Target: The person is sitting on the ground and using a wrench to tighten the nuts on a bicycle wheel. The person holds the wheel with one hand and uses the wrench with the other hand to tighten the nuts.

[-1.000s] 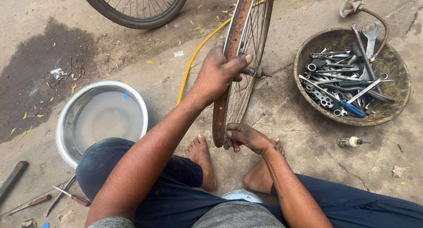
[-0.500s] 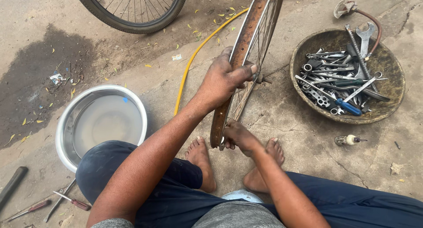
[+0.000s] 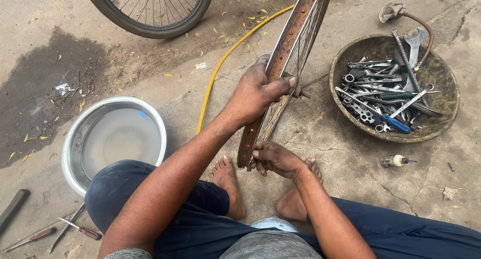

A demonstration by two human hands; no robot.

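Left hand wrapped round rusty wheel rim standing upright on concrete floor, right hand pinching its bottom edge just between bare feet. Tool bowl off right.

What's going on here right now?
A person sits on the ground with a rusty bare wheel rim standing upright between their feet. The left hand grips the rim partway up; the right hand holds its lower edge. A metal basin of water sits to the left, and a bowl full of wrenches to the right. A yellow hose runs behind the rim, and a tyred wheel lies further back.
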